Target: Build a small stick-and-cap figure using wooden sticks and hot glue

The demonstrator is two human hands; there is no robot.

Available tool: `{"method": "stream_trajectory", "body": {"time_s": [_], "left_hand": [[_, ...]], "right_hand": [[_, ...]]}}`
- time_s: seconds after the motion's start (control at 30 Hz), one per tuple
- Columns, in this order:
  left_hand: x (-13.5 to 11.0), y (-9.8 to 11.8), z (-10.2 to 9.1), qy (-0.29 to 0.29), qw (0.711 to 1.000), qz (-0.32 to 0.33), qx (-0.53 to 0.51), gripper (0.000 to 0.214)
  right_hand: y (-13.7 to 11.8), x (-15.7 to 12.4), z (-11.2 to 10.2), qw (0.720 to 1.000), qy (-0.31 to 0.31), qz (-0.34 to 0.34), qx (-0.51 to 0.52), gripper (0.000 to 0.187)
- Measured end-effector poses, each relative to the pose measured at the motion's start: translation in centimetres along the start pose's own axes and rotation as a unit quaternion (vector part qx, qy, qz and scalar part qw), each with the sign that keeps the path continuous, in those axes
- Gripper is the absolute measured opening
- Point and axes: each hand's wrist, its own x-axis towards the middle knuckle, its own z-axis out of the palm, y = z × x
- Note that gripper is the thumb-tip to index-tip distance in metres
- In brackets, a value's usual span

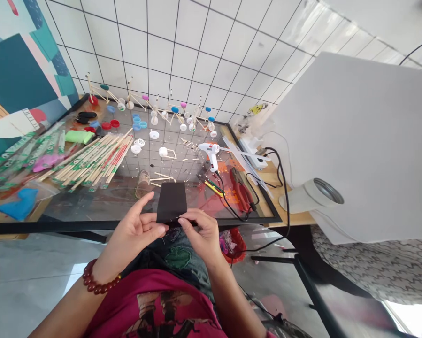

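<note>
A flat black rectangular piece (172,201), thin like card or foam, is held up over the table's front edge. My left hand (139,226) pinches its lower left corner between thumb and fingers, with the index finger stretched out. At the lower right corner my right hand (201,231) grips it between thumb and fingers. Just beyond lie loose thin sticks (160,178) and a clear cup-like container (142,183) on its side. To the right, a white glue gun (211,155) rests on the glass top.
Wrapped chopsticks (94,162) are piled at the left. Several small stick-and-bottle-cap models (154,117) line the back. Red-handled pliers (241,190) and a yellow-handled tool (213,188) lie right, near the glue gun's black cable (226,199). A red basket (239,244) stands below the table.
</note>
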Motion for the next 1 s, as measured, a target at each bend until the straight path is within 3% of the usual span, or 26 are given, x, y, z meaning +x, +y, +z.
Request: {"method": "stream_trajectory", "body": {"time_s": [0.1,0.2,0.4,0.67,0.73,0.87,0.93,1.0], "left_hand": [[-0.2,-0.5,-0.3,-0.023,0.999,-0.011,0.035,0.069],[0.0,-0.6,0.2,0.002,0.998,-0.029,0.054,0.050],[0.4,-0.3,1.3,0.033,0.998,-0.036,0.042,0.051],[0.4,-1.2,1.3,0.058,0.998,0.010,0.025,0.039],[0.2,-1.5,1.0,0.042,0.996,0.058,0.059,0.029],[-0.8,-1.8,0.2,-0.029,0.982,0.109,0.151,0.016],[-1.0,-1.8,0.2,-0.003,0.987,0.107,0.121,0.023],[-0.8,-1.5,0.4,0.059,0.992,0.099,0.043,0.045]], "right_hand": [[-0.1,0.3,0.2,0.999,-0.013,0.024,0.025,0.014],[-0.3,0.5,0.3,0.999,-0.020,0.039,0.024,0.015],[-0.7,0.6,0.4,0.997,-0.028,0.078,0.005,0.021],[-0.6,0.4,0.3,0.993,-0.038,0.106,0.041,0.018],[-0.5,0.7,0.3,0.988,-0.027,0.126,0.088,0.018],[0.1,1.3,0.3,0.968,0.063,0.177,0.167,0.024],[0.2,1.4,0.4,0.965,0.083,0.177,0.173,0.025],[0.1,1.1,0.4,0.970,0.078,0.161,0.163,0.024]]}}
